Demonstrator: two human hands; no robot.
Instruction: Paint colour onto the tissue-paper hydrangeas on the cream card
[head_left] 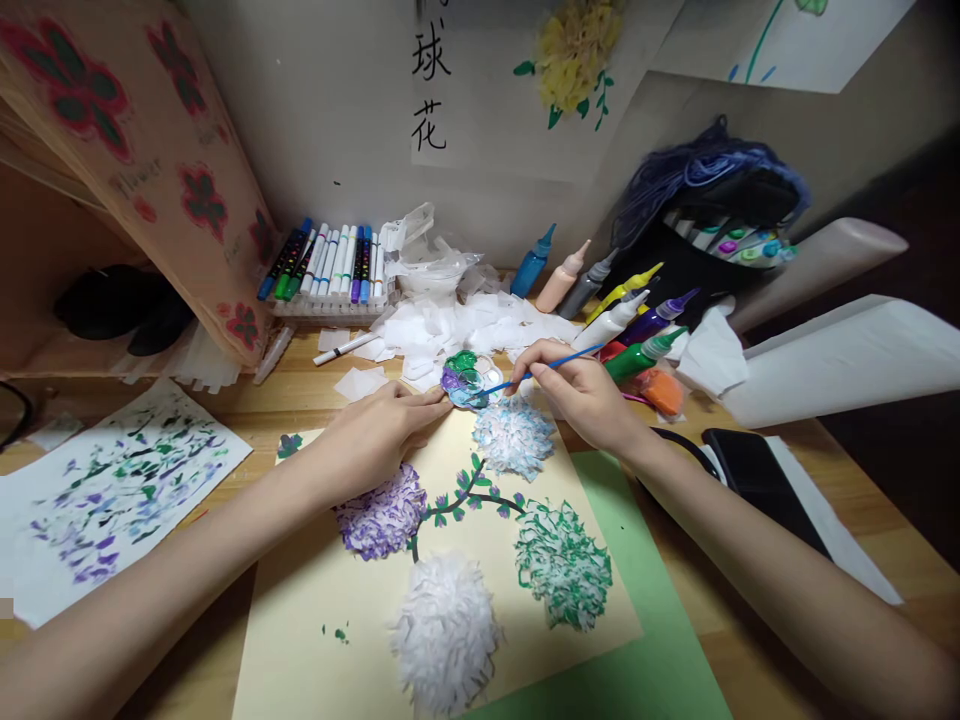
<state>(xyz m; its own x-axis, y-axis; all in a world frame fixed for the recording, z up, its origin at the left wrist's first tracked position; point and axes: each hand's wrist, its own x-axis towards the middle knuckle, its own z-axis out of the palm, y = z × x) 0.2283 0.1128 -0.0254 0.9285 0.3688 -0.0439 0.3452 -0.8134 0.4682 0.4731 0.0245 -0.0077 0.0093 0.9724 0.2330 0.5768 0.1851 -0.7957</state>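
In my right hand (574, 385) is a thin blue paintbrush (551, 362), pinched between thumb and fingers. Its tip dips into the light blue paint of a small round paint palette (491, 372), which also carries green, purple and white. My left hand (379, 430) pinches the palette's left rim with its fingertips. Below lies a cream sheet (300, 600) with a painted branch (469, 495) and fluffy paper flowers: a blue-tinted one (514, 437), a purple-edged one (386, 515) partly behind my left wrist, a green-edged one (566, 565) and a plain white one (446, 635).
White paper scraps (465, 325) lie behind the palette. Marker pens (330, 262) fill a rack at the back left. Paint bottles (619, 320) stand at the back right, near a paper roll (847, 365). A paint-dabbed sheet (142, 480) lies left, a black phone-like object (757, 480) right.
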